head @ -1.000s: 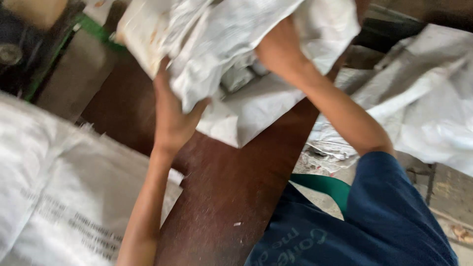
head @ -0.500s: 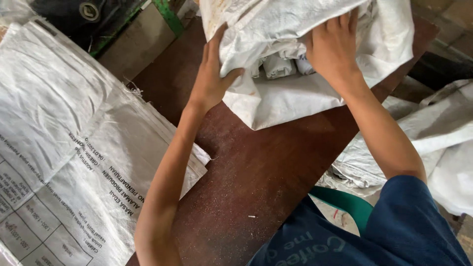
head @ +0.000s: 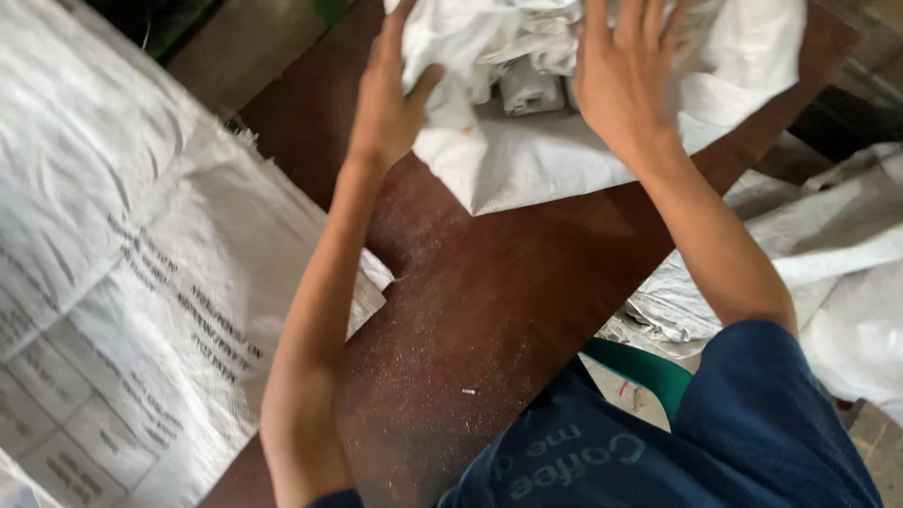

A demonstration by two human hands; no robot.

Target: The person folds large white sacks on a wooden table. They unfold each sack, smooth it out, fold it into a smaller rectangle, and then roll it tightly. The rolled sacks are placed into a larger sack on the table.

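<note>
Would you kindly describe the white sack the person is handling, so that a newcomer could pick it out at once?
Start at the dark brown wooden table in the middle of the view. At its far end lies a crumpled white woven sack, with the left hand gripping its bunched edge and the right hand pressed on top. Unlike the flat printed sacks on the left, it is rumpled and shows no print.

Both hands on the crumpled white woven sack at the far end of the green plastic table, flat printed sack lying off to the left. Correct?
Not quite: the table is dark reddish-brown wood, not green plastic, as the head view shows. The rest holds: the left hand and right hand are on the crumpled white woven sack, and the flat printed sack lies to the left.
</note>
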